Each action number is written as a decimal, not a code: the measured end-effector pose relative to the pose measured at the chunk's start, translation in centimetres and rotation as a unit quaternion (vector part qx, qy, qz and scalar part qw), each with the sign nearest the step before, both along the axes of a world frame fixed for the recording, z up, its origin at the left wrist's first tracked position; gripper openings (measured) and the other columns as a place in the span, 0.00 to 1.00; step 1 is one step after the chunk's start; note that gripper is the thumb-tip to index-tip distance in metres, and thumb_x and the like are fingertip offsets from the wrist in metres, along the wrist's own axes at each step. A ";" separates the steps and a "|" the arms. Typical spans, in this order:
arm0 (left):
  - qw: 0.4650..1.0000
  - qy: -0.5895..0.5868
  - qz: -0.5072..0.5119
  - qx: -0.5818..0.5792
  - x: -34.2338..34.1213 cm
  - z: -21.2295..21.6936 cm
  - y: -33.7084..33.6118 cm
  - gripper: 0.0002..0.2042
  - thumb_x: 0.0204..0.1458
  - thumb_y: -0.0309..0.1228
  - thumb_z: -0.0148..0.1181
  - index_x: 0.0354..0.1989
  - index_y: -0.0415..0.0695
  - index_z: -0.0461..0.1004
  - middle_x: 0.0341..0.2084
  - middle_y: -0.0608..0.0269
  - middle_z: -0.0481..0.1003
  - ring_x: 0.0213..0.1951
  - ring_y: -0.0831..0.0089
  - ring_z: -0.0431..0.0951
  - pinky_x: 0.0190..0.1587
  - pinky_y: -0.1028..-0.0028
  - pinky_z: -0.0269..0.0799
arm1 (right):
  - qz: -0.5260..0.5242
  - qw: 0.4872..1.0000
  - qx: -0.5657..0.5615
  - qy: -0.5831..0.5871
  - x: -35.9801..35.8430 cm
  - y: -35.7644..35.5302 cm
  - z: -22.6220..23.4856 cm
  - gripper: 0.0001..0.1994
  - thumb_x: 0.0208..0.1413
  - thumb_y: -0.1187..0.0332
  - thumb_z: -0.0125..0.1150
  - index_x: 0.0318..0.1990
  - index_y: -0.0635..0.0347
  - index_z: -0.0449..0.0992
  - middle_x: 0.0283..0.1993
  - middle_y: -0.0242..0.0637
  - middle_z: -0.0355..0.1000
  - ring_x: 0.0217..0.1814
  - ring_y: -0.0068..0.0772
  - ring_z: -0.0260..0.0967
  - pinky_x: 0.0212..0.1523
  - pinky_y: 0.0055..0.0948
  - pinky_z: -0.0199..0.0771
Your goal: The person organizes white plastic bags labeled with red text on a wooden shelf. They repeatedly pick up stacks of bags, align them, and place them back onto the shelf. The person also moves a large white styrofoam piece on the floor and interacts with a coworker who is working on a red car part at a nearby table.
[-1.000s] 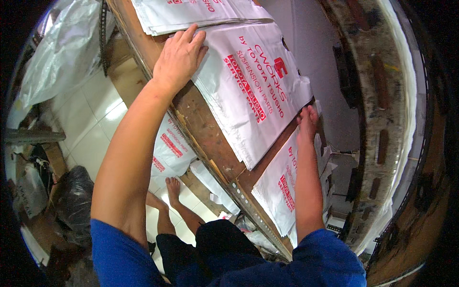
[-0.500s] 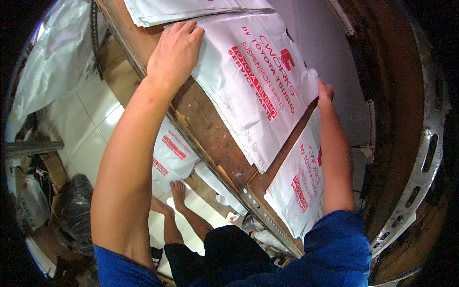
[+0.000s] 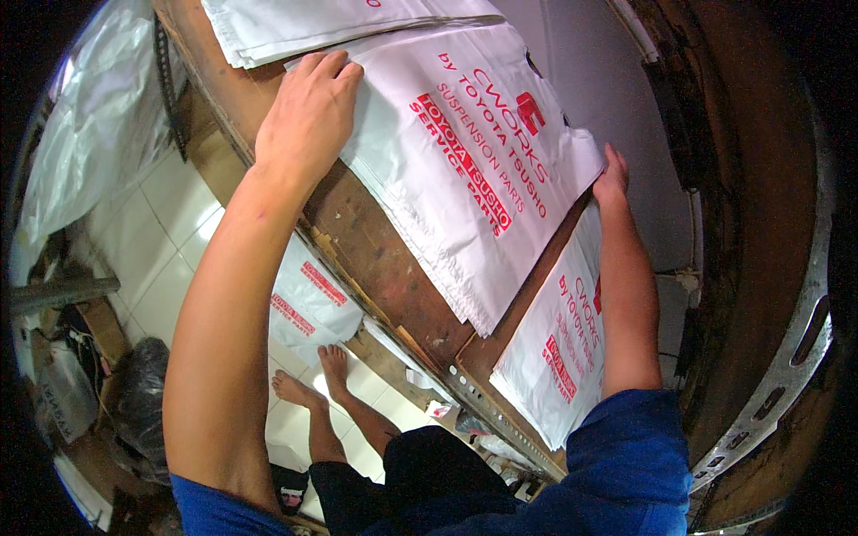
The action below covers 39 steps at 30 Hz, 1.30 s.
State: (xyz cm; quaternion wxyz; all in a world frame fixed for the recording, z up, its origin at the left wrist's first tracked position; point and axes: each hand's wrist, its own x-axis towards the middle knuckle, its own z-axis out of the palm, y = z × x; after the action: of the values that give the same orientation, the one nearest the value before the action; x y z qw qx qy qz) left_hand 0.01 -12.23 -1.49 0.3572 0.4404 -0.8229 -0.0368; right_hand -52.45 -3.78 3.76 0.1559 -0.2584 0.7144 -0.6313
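A stack of white plastic bags [image 3: 447, 179] with red print lies on a brown wooden shelf [image 3: 375, 241]. My left hand [image 3: 308, 116] is closed on the stack's far left corner, its fingers bent over the edge and its thumb hidden. At the right corner, where the plastic bulges and folds up, my right hand [image 3: 611, 171] grips the edge; most of its fingers are out of sight behind the bags. The layered edges of the stack fan out slightly along the near left side.
Another bag stack [image 3: 340, 27] lies beyond, and a further bag stack [image 3: 545, 344] sits close by under my right forearm. A perforated metal rail [image 3: 500, 406] edges the shelf. Clear plastic sheeting [image 3: 98, 116] hangs at left, and a slotted metal upright [image 3: 786, 375] stands at right.
The view has shifted a little, so the shelf and stack appear slightly further left and lower. Both hands stay at the same corners of the stack.
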 end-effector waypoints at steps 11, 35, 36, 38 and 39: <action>1.000 0.021 -0.013 0.009 -0.1 0.2 0.2 0.12 0.50 0.24 0.48 0.42 0.40 0.72 0.47 0.56 0.70 0.50 0.61 0.68 0.54 0.67 0.65 | 0.031 0.962 0.024 0.269 -7.7 1.0 1.8 0.33 0.55 0.61 0.58 0.63 0.65 0.52 0.64 0.50 0.53 0.67 0.50 0.51 0.64 0.45 0.56; 0.994 0.105 0.013 -0.016 0.7 0.7 0.4 0.09 0.52 0.31 0.53 0.36 0.38 0.71 0.40 0.54 0.73 0.42 0.53 0.71 0.44 0.60 0.68 | 0.082 0.967 0.234 -0.061 14.4 9.8 -0.1 0.32 0.49 0.60 0.63 0.61 0.48 0.57 0.54 0.38 0.61 0.50 0.31 0.59 0.45 0.42 0.64; 0.994 0.112 0.006 -0.010 0.4 0.9 0.5 0.09 0.52 0.31 0.53 0.37 0.38 0.71 0.40 0.54 0.72 0.42 0.53 0.71 0.45 0.60 0.68 | 0.112 0.963 0.238 -0.065 14.1 10.6 -0.3 0.32 0.50 0.61 0.63 0.62 0.49 0.56 0.55 0.38 0.60 0.51 0.33 0.59 0.47 0.45 0.63; 0.991 0.133 -0.011 -0.003 -0.4 1.5 0.7 0.10 0.52 0.31 0.53 0.39 0.38 0.70 0.42 0.53 0.72 0.43 0.53 0.70 0.46 0.60 0.67 | 0.184 0.949 0.238 0.095 11.6 13.6 -2.2 0.34 0.51 0.62 0.62 0.64 0.52 0.52 0.58 0.41 0.58 0.56 0.38 0.58 0.51 0.50 0.61; 0.990 0.138 -0.010 0.002 -0.1 1.4 0.6 0.11 0.52 0.31 0.53 0.40 0.37 0.70 0.43 0.52 0.72 0.44 0.53 0.70 0.47 0.60 0.67 | 0.192 0.945 0.243 0.102 12.4 13.7 -2.2 0.36 0.51 0.62 0.62 0.65 0.55 0.50 0.60 0.42 0.57 0.58 0.41 0.57 0.53 0.50 0.61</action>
State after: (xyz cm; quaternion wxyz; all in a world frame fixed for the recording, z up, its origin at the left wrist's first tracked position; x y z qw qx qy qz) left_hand -0.07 -11.61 -0.06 0.4660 0.4236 -0.7700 -0.1022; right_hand -40.06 9.95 1.59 0.2584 -0.4076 0.7954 -0.3666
